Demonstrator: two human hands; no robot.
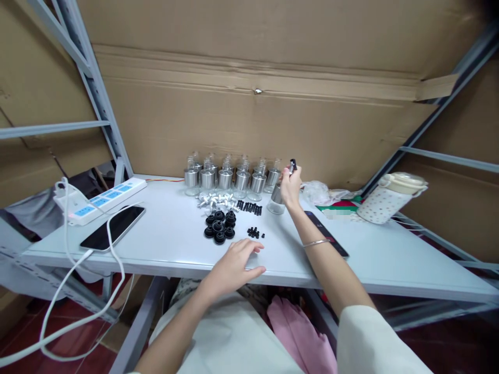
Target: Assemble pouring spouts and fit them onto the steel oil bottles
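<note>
My right hand [291, 187] is closed round a metal pour spout [292, 167] with a black tip, at the top of a glass bottle. That bottle [276, 200] has a silver metal sleeve and stands upright on the table; its neck is hidden by my fingers. My left hand [236, 262] hovers at the table's front edge, thumb and fingers apart, holding nothing. Just beyond it lie small black caps [253, 232] and a cluster of round black stoppers [219, 227]. Farther back are short black tubes [249, 208] and a pile of white-and-silver spout pieces [216, 201].
Several sleeved glass bottles [225, 179] stand in rows at the back. A dark phone [325, 234] lies beside my right forearm, with a dotted jug [392, 200] and a plastic bag [317, 192] farther right. At left are another phone [113, 228], a power strip [107, 200] and white cables.
</note>
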